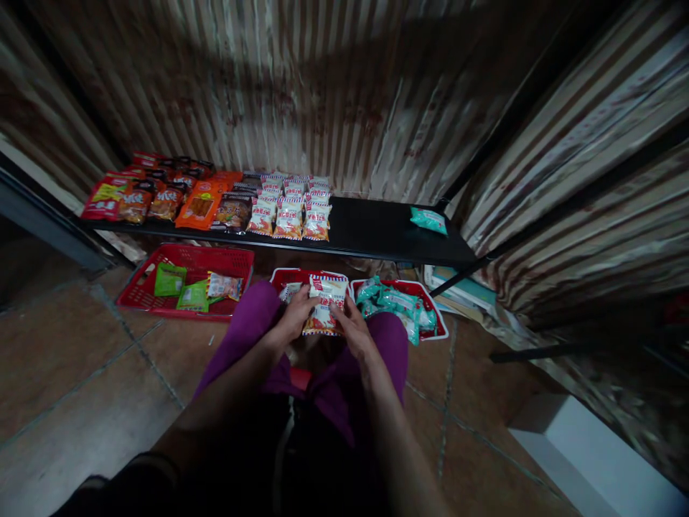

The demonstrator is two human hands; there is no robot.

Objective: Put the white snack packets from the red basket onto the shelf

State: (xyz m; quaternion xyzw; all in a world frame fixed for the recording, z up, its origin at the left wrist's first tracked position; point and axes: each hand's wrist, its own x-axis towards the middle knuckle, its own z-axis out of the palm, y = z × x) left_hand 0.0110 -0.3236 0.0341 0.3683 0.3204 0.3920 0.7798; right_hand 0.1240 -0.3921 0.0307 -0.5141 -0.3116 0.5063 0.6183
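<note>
Between both hands I hold a white snack bag [325,305] with red lettering and striped ends, upright above my lap. My left hand [295,312] grips its left edge. On the right edge my right hand [351,322] is closed, thumb across the front. Just behind the bag is a small red basket [280,275], mostly hidden by the bag and my hands. Matching white bags [289,217] stand in rows on the black shelf [371,226] ahead.
Left of the white bags sit orange and red snack packs [202,203]. A single teal packet [429,220] lies at the shelf's right. On the floor are a red basket [156,310] with green packets and another basket [442,327] of teal packets. A white box [597,452] lies lower right.
</note>
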